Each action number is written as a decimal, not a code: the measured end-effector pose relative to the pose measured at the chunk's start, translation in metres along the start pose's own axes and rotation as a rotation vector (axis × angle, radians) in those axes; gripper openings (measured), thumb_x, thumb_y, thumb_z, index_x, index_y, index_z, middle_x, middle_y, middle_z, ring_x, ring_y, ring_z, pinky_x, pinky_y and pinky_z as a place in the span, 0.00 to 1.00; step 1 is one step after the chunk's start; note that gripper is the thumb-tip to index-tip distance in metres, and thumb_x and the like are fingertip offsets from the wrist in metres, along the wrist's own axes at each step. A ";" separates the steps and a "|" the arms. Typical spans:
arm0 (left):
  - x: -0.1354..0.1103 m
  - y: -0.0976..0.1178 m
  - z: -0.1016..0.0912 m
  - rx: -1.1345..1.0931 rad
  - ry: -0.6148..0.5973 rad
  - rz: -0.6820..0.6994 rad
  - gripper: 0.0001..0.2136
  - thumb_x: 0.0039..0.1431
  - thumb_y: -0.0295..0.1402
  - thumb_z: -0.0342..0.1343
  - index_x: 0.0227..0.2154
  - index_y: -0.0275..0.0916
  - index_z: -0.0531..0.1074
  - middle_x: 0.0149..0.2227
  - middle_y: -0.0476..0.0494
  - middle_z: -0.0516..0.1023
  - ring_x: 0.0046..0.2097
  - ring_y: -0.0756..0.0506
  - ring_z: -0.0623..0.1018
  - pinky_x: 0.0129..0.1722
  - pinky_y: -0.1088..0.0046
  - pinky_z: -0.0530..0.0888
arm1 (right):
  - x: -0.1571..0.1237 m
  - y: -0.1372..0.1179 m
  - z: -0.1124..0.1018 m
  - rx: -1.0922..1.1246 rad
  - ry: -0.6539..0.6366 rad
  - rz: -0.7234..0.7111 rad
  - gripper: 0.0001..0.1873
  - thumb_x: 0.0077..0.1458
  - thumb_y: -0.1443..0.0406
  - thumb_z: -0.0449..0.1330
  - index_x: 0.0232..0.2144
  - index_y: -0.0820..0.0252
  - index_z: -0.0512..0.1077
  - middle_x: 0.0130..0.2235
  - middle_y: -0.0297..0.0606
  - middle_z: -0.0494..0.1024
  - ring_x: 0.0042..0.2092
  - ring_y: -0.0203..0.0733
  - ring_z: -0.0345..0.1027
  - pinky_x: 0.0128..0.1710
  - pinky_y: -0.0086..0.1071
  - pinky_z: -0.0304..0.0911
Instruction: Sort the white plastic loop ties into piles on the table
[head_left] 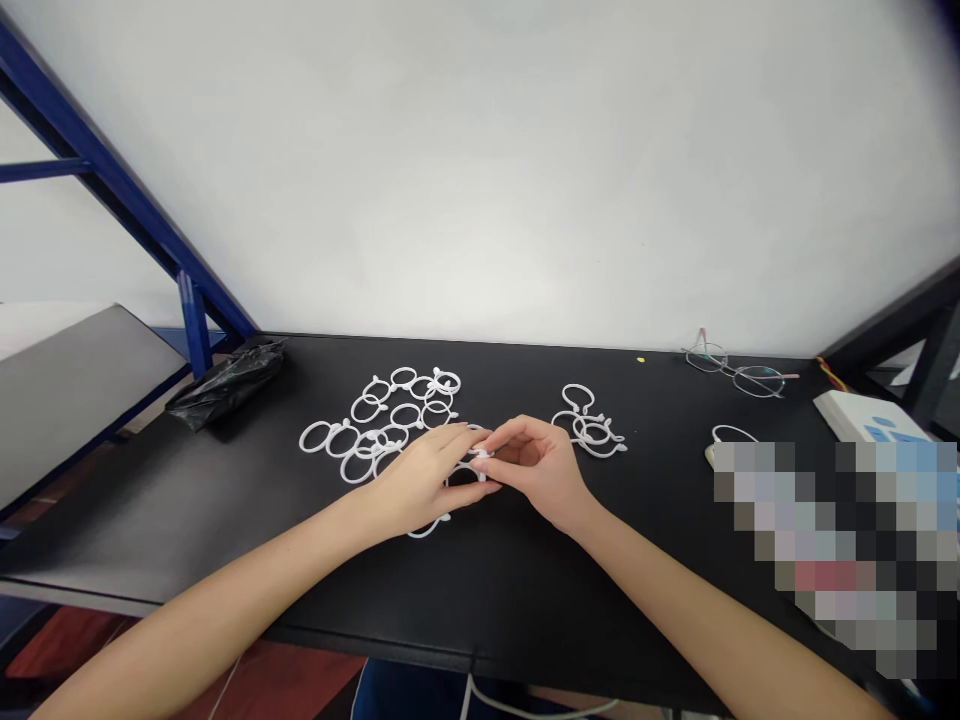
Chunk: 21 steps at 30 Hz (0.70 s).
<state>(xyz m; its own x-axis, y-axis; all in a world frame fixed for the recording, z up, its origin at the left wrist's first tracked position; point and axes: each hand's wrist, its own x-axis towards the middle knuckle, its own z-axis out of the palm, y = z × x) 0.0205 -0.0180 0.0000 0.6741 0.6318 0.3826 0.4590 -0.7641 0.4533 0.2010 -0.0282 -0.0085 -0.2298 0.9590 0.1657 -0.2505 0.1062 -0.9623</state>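
Observation:
Both hands meet over the middle of the black table (570,560), pinching one white plastic curtain ring (466,468). My left hand (427,470) has its fingers closed around the ring's left side. My right hand (544,465) grips its knobbed end between thumb and forefinger; part of the ring is hidden by the fingers. To the left and behind my left hand lies a loose spread of several white rings (367,407) with small knobs. A smaller group of rings (577,398), some with a gap between their ends, lies beyond my right hand.
A crumpled black plastic bag (229,385) lies at the table's left back corner. Eyeglasses (757,380) rest at the back right, near a white and blue box (862,415). A blurred-out patch (832,550) covers the right side. A blue metal frame (127,190) rises at left.

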 end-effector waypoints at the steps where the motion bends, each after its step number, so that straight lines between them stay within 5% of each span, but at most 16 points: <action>1: 0.000 0.000 0.000 -0.012 -0.013 -0.013 0.12 0.64 0.39 0.53 0.46 0.37 0.67 0.40 0.41 0.75 0.41 0.44 0.75 0.41 0.67 0.74 | 0.000 0.001 0.000 0.002 -0.004 -0.012 0.10 0.42 0.65 0.72 0.27 0.58 0.75 0.29 0.33 0.78 0.31 0.37 0.74 0.32 0.32 0.73; 9: 0.000 -0.008 -0.003 -0.117 -0.079 -0.081 0.14 0.67 0.37 0.50 0.52 0.40 0.64 0.45 0.41 0.70 0.42 0.46 0.73 0.42 0.69 0.72 | 0.002 0.007 -0.005 -0.153 -0.026 -0.166 0.04 0.49 0.63 0.68 0.29 0.57 0.77 0.30 0.33 0.73 0.29 0.35 0.69 0.29 0.31 0.70; 21: 0.002 -0.009 -0.006 -0.240 -0.118 -0.098 0.12 0.64 0.38 0.54 0.47 0.40 0.70 0.42 0.44 0.72 0.40 0.47 0.72 0.40 0.72 0.71 | -0.001 0.007 -0.005 -0.389 0.010 -0.346 0.05 0.53 0.65 0.65 0.26 0.57 0.76 0.28 0.34 0.76 0.29 0.36 0.69 0.27 0.30 0.67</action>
<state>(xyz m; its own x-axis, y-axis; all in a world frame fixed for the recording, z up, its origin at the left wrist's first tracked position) 0.0138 -0.0089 0.0014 0.7022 0.6710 0.2379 0.3846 -0.6387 0.6665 0.2043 -0.0269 -0.0167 -0.1857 0.8528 0.4882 0.0587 0.5056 -0.8608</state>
